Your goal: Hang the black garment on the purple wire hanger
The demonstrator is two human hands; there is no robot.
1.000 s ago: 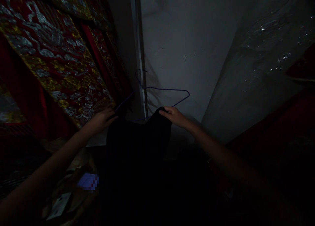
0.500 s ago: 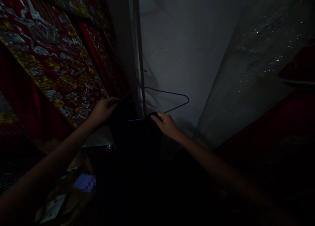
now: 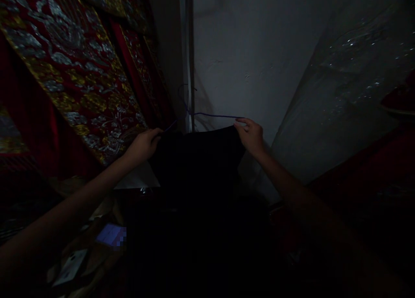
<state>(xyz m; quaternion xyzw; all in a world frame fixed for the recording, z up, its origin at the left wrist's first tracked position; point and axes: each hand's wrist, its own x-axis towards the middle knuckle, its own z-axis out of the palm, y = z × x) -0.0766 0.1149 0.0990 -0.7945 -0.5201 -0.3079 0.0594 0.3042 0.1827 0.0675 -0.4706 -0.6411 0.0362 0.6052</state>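
A black garment [image 3: 201, 159] is stretched between my two hands, its upper edge nearly level; the dark hides what kind it is. My left hand [image 3: 142, 144] pinches its left corner, close to one arm of a thin purple clothes hanger [image 3: 214, 115]. At the other corner, my right hand [image 3: 251, 136] grips the cloth beside the hanger's right end. The hanger's hook shows by a narrow upright pole [image 3: 190, 73]. Cloth covers the hanger's lower bar.
Red fabric with gold and silver embroidery [image 3: 74, 73] hangs at the left. Clear plastic sheeting [image 3: 340, 86] covers something at the right, before a pale wall [image 3: 246, 51]. A phone-like white object [image 3: 71, 265] and a lit bluish rectangle [image 3: 110, 234] lie at lower left.
My right hand has moved right and up with the garment's corner, out to the hanger's right end. The cloth is now spread wider and covers the lower bar. My left hand stays nearly in place.
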